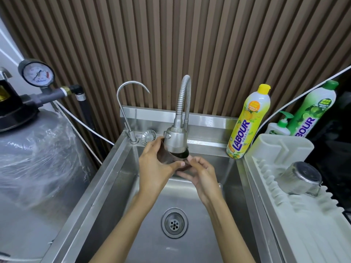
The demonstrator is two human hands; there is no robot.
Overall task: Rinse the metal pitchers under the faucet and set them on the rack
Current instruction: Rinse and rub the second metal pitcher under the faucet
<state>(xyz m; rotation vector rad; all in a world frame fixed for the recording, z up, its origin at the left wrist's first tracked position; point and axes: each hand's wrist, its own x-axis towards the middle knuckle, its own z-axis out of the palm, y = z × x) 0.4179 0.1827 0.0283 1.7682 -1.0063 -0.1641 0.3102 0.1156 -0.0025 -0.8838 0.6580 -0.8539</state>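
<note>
Steel, small and dull-shining, the round metal pitcher (171, 159) sits mouth-up just under the spray head of the flexible chrome faucet (175, 139), above the stainless sink (114, 186); it looks light and rigid but probably slick when wet, so its wall is best held low and from both sides; the left hand (153, 168) wraps its fingers (152, 144) round the left wall, thumb across the front; the right hand (199, 175) cups the base with curled fingers; a second steel pitcher (300, 180) lies on the white plastic rack (284, 224) to the right.
</note>
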